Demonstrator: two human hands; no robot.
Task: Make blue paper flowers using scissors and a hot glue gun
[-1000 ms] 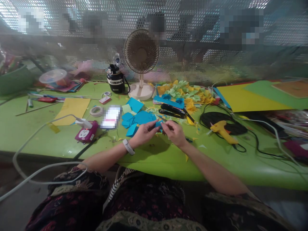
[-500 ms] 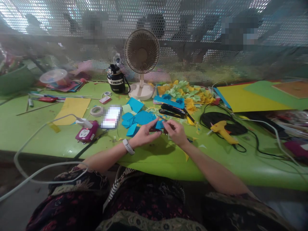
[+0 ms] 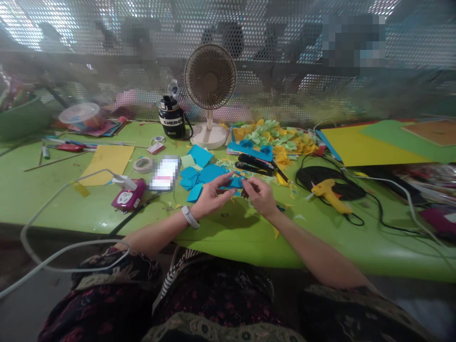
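Observation:
Between my hands, just above the table's middle, is a small piece of blue paper (image 3: 235, 182). My left hand (image 3: 213, 195) has its thumb and fingers closed on the left side of the piece. With thumb and forefinger, my right hand (image 3: 261, 194) pinches its right edge. Some fingers of the right hand are curled out of sight. Beyond my left hand lie loose blue paper pieces (image 3: 213, 173), and a black stapler (image 3: 254, 165) rests past my right hand. Yellow and green paper flowers (image 3: 276, 135) are heaped farther back.
A fan (image 3: 210, 83) and a black bottle (image 3: 171, 118) stand at the back. On the left are a phone (image 3: 164, 173), a tape roll (image 3: 142, 164) and a purple power socket (image 3: 128, 195). A yellow glue gun (image 3: 331, 195) with a cord lies right, near coloured sheets (image 3: 374, 145).
The blue piece has shifted slightly and turned a little between my fingers. My left fingers have moved a little to the left; the right hand has hardly moved.

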